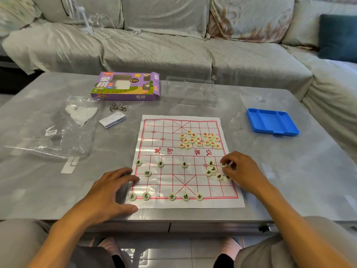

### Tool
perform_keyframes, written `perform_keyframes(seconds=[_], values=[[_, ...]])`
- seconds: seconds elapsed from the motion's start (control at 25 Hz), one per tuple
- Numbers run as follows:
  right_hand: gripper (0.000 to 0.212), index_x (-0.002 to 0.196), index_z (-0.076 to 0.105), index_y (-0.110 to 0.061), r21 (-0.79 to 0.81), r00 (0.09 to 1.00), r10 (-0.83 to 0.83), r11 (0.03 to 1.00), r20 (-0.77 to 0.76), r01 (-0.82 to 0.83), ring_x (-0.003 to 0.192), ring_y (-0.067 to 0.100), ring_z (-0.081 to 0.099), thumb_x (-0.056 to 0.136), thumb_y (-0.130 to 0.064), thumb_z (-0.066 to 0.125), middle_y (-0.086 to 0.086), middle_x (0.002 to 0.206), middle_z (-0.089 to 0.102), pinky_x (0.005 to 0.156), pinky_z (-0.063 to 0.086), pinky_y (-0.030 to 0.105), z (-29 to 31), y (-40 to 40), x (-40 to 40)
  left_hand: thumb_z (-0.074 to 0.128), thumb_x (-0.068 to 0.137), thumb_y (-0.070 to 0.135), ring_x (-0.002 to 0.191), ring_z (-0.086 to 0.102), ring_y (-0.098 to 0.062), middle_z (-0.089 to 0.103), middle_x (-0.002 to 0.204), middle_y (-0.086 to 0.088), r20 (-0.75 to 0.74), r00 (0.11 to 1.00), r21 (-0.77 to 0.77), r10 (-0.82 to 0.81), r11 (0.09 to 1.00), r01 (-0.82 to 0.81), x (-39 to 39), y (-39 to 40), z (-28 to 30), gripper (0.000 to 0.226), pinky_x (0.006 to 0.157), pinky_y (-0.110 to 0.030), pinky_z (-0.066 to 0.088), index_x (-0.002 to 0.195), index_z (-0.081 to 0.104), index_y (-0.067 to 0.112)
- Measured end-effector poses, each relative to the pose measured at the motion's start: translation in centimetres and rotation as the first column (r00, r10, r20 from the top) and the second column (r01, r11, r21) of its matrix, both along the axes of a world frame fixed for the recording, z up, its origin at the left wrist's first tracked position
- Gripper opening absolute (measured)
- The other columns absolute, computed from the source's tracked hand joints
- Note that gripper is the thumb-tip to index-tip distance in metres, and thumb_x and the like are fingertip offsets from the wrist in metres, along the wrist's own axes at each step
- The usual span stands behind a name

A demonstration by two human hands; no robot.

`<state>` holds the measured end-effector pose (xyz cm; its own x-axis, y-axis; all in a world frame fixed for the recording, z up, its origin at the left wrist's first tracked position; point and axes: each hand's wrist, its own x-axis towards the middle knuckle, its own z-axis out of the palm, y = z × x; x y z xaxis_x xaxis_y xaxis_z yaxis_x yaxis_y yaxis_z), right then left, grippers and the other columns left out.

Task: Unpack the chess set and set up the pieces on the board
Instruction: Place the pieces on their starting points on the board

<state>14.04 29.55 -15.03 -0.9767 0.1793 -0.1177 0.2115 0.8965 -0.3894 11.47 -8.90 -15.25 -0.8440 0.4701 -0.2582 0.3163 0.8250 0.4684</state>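
On the grey table (58, 180) lies the white paper board with red lines (183, 161), where the right hand (241, 171) pinches a cream black-lettered disc (223, 164) at its right edge, and the left hand (110, 190) rests flat, fingers spread, at the left edge.

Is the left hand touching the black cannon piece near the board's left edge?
Apart. The head view shows bare board between the left hand and the cannon piece.

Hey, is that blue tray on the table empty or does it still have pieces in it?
Empty. The blue tray shows only bare blue compartments; the pieces lie out on the board, where the right hand pinches one.
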Motion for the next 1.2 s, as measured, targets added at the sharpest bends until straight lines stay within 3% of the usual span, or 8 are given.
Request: perform_keyframes(seconds=[0.16, 0.4, 0.6, 1.08, 1.2], values=[[0.020, 0.105, 0.062, -0.031, 0.018, 0.997, 0.025, 0.999, 0.078, -0.027, 0.093, 0.008, 0.054, 0.086, -0.030, 0.069, -0.010, 0.113, 0.059, 0.082, 0.045, 0.017, 0.3, 0.5, 0.5, 0.072, 0.069, 0.061, 0.140, 0.017, -0.009, 0.016, 0.153, 0.022, 0.005, 1.000, -0.001, 0.001, 1.000, -0.001, 0.0, -0.1, 0.0, 0.078, 0.116, -0.037, 0.024, 0.136, 0.034, 0.047], [0.016, 0.100, 0.062, -0.031, -0.034, 0.991, 0.126, 0.992, 0.036, -0.125, 0.102, 0.006, 0.049, 0.085, -0.034, 0.068, -0.019, 0.106, 0.052, 0.087, 0.042, 0.019, 0.6, -0.9, 1.0, 0.071, 0.066, 0.066, 0.140, 0.017, -0.008, 0.015, 0.153, 0.023, 0.022, 1.000, 0.001, 0.001, 1.000, -0.001, -0.1, -0.3, -0.2, 0.074, 0.114, -0.037, 0.024, 0.128, 0.032, 0.053], [0.019, 0.100, 0.060, -0.035, -0.071, 0.986, 0.152, 0.987, 0.074, -0.147, 0.108, 0.006, 0.045, 0.084, -0.036, 0.069, -0.021, 0.108, 0.043, 0.100, 0.044, 0.032, 0.9, -1.3, 1.4, 0.050, 0.049, 0.083, 0.139, 0.018, -0.007, 0.018, 0.151, 0.025, 0.030, 1.000, -0.015, 0.001, 1.000, 0.000, -0.1, -0.5, -0.1, 0.084, 0.114, -0.037, 0.025, 0.126, 0.035, 0.054], [0.041, 0.124, 0.049, -0.036, -0.083, 0.990, 0.132, 0.988, 0.047, -0.128, 0.104, 0.005, 0.046, 0.087, -0.037, 0.067, -0.022, 0.109, 0.045, 0.096, 0.044, 0.027, 0.8, -1.4, 1.4, 0.047, 0.047, 0.084, 0.139, 0.019, -0.008, 0.018, 0.152, 0.024, 0.027, 1.000, -0.019, -0.005, 1.000, 0.006, -0.1, -0.4, -0.2, 0.084, 0.115, -0.038, 0.025, 0.125, 0.035, 0.055], [0.039, 0.122, 0.050, -0.036, -0.089, 0.994, 0.112, 0.990, 0.018, -0.110, 0.104, 0.004, 0.046, 0.087, -0.038, 0.066, -0.021, 0.111, 0.051, 0.092, 0.043, 0.025, 0.6, -1.2, 1.4, 0.051, 0.050, 0.084, 0.139, 0.019, -0.008, 0.018, 0.152, 0.024, 0.029, 1.000, -0.012, -0.013, 1.000, 0.013, -0.2, -0.4, -0.3, 0.081, 0.115, -0.039, 0.025, 0.124, 0.035, 0.055]])
